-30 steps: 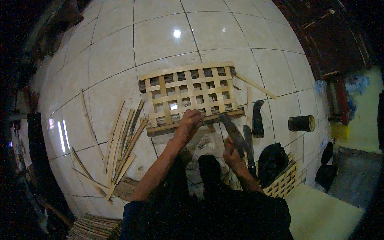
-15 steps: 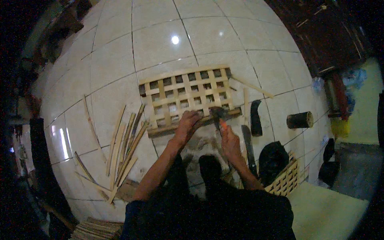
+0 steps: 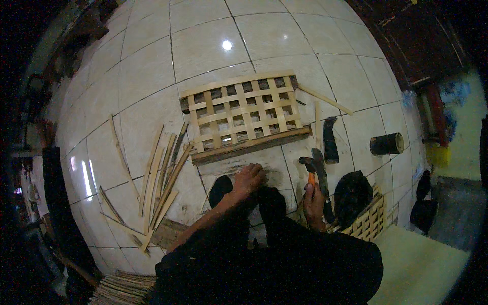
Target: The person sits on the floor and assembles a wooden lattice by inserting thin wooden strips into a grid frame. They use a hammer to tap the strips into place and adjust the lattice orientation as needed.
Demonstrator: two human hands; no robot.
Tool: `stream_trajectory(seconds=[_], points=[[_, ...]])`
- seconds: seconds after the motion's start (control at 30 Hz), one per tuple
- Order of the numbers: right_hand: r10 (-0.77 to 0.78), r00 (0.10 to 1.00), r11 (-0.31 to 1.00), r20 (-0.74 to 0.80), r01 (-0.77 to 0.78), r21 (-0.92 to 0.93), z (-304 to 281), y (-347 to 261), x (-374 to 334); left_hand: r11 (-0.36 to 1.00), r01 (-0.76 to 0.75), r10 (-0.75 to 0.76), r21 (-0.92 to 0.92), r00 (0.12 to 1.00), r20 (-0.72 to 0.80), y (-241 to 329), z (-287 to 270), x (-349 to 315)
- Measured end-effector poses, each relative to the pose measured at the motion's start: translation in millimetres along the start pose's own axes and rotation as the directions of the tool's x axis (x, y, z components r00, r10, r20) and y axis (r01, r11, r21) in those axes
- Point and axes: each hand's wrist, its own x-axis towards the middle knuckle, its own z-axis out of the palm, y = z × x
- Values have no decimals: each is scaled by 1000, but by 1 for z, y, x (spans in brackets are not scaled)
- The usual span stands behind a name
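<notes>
A lattice panel of woven pale bamboo strips [image 3: 249, 109] lies flat on the floor in front of me, with a wooden bar [image 3: 251, 146] along its near edge. My right hand [image 3: 314, 206] is wrapped round the orange handle of a hammer [image 3: 313, 163], off to the right of the panel and above the floor. Between the panel and my knees, my left hand [image 3: 249, 179] is low with its fingers curled together; whatever they may hold is hidden. Just beyond the hammer lies a dark curved blade-like piece [image 3: 330, 141].
Loose bamboo strips [image 3: 157, 175] are scattered at the left, and a bundle of strips [image 3: 123, 288] lies lower left. To the right are a dark cylinder [image 3: 387, 144], a black bag [image 3: 353, 198] and another woven lattice [image 3: 367, 220]. Another person's dark sleeve [image 3: 55, 188] shows far left.
Both hands have drawn back from the panel's near edge toward me. The right hand has carried the hammer right and nearer; the left hand has dropped close to my knees.
</notes>
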Motion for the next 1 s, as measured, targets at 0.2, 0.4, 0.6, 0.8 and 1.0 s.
stream_trajectory(seconds=[0.2,0.4,0.6,0.8,1.0], points=[[-148,989,983,-10,146,-114,5,30,-6,933,-179,215,313,973,-86,-4,37,4],[33,998,999,55,-35,30,7,22,-4,995,34,-41,98,997,66,8,26,8],[-5,994,980,110,-17,200,12,53,-4,774,370,-391,-514,918,70,7,-10,1],[59,991,996,121,-66,55,13,12,-5,494,538,-608,-683,775,171,17,-84,-7],[85,968,996,236,-85,-8,14,-15,1,633,396,-649,-665,740,-178,-8,-98,-1]])
